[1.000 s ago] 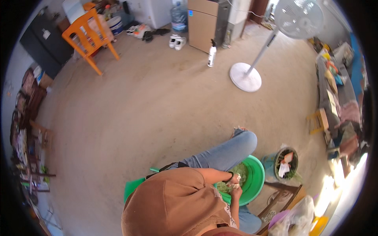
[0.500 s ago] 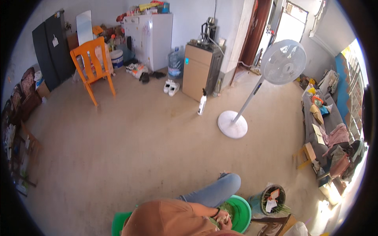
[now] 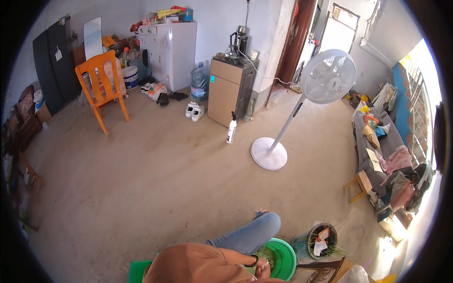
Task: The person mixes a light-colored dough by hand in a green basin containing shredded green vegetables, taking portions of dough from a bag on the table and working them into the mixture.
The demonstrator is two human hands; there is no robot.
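- At the lower edge of the view: a person in an orange-brown top [image 3: 198, 264] sits bent forward, one jeans-clad leg [image 3: 250, 233] stretched out onto the floor.
- Green basin [image 3: 283, 257]: on the floor just right of the leg, holding leafy greens [image 3: 265, 257]; its far rim is clear, its near side cut off by the frame.
- Hand [image 3: 262, 270]: one visible, with a dark wristband, lowered into the greens in the basin; which hand it is, and whether it is open or closed, cannot be told. The other hand is hidden.
- Dark bucket [image 3: 322, 240]: just right of the basin, with scraps and green stalks in it.
- Floor [image 3: 155, 184]: wide bare concrete stretch ahead of the person, open up to the far wall.
- Standing fan [image 3: 325, 78]: its round white base on the floor ahead and to the right; a white spray bottle [image 3: 231, 128] stands near it.
- Far wall: orange chair [image 3: 100, 87], white fridge [image 3: 172, 54], tan cabinet [image 3: 230, 89], a pair of white shoes [image 3: 194, 111].
- Right edge: sofa [image 3: 384, 155] piled with clothes.
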